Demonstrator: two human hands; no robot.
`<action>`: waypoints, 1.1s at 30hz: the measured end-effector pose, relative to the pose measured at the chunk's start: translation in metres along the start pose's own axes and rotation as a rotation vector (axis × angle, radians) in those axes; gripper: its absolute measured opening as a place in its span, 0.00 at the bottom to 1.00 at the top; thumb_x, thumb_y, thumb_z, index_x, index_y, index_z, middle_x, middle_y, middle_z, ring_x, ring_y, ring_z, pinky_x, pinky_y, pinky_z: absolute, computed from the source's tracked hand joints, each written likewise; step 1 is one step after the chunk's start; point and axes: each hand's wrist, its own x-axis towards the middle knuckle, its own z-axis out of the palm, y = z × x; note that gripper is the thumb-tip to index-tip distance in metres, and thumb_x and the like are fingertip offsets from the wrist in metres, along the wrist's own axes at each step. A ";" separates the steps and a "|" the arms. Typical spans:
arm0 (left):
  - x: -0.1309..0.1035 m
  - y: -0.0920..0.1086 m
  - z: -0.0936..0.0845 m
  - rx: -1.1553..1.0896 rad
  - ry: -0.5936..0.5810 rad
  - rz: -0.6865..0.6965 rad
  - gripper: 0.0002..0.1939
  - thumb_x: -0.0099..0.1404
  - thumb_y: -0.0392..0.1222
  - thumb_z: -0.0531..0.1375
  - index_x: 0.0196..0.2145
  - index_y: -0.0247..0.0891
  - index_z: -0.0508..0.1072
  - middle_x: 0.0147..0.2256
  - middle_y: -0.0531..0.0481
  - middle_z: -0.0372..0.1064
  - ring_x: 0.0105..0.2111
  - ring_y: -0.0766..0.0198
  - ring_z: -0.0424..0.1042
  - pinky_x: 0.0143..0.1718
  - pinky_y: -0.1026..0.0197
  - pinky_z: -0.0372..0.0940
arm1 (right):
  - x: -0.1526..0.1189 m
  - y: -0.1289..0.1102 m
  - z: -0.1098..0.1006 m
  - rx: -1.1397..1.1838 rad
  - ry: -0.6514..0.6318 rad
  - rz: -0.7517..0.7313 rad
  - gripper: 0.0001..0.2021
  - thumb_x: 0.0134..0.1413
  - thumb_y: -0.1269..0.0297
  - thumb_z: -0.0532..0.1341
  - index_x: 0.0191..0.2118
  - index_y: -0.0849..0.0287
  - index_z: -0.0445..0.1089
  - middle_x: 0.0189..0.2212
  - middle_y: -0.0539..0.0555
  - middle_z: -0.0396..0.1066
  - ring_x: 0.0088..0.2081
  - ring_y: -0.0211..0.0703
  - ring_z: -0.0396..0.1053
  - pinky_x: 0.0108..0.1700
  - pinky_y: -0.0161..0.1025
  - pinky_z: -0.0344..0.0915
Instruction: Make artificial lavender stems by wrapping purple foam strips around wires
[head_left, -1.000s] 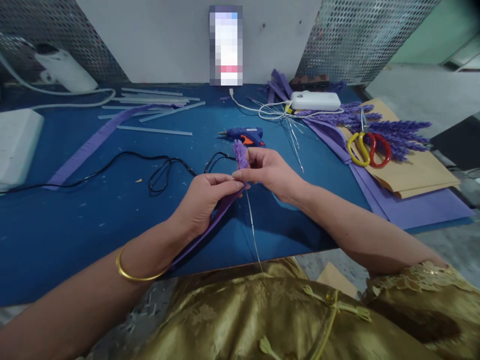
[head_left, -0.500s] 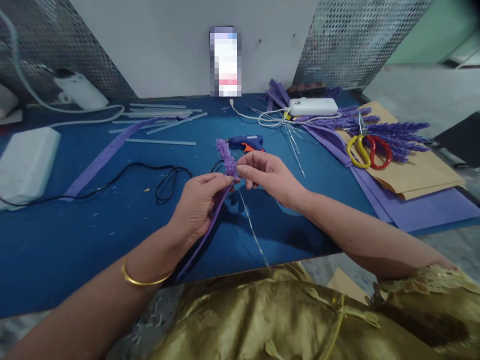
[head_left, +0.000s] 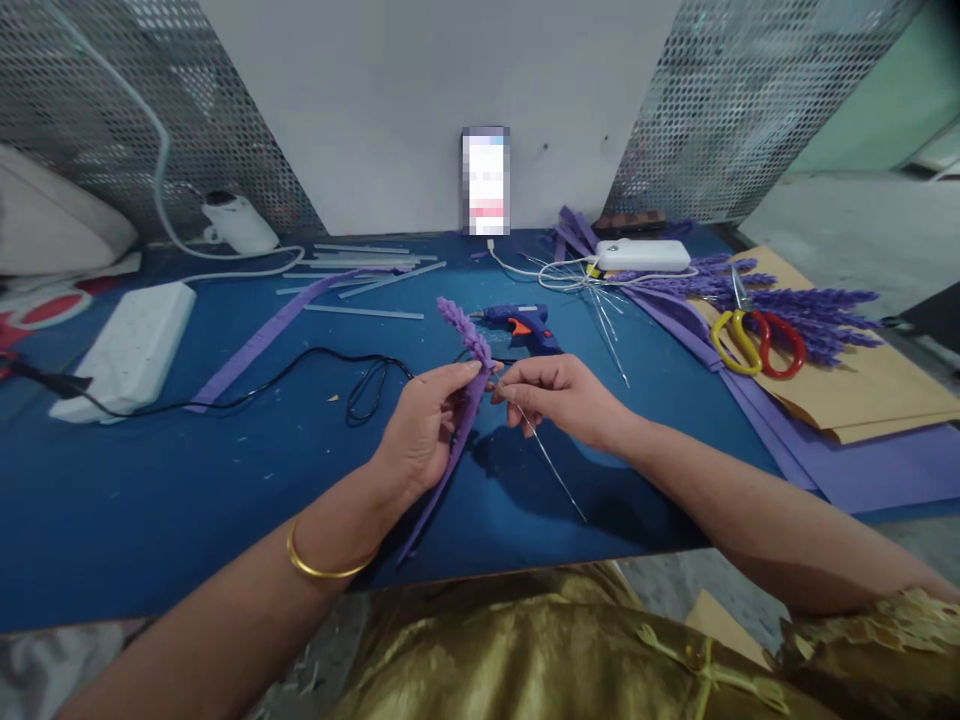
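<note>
Glue gun (head_left: 526, 322) near purple flower spike (head_left: 465, 328)

1. A plain grey panel (head_left: 397, 120) rises along the far edge of the blue tabletop (head_left: 225, 520), flanked by perforated metal sheets (head_left: 712, 110).
2. Past the far right corner — pale floor (head_left: 832, 215), then a green wall (head_left: 862, 130).
3. Soft shadow (head_left: 592, 485) darkens the tabletop near its front edge.
</note>
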 end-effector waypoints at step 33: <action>0.002 0.002 0.002 -0.017 0.035 -0.026 0.14 0.43 0.41 0.75 0.27 0.33 0.81 0.25 0.51 0.74 0.27 0.68 0.69 0.35 0.64 0.63 | 0.000 0.008 0.003 -0.198 0.059 -0.061 0.08 0.55 0.65 0.59 0.28 0.60 0.71 0.19 0.47 0.68 0.19 0.33 0.64 0.23 0.31 0.63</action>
